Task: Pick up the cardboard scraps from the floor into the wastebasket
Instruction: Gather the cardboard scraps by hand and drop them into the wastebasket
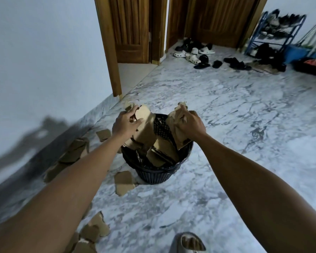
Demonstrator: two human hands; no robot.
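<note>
From the head view, the left hand and right hand each keep a tight grip on torn cardboard scraps above the black wastebasket, ready to drop them, while more scraps litter the marble floor beside it.

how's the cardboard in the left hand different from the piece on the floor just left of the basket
The brown cardboard scraps in the left hand are a gripped bunch, held upright above the black plastic wastebasket; the brown cardboard piece on the marble floor is single, flat and untouched. Both are torn, ragged-edged brown board.
</note>
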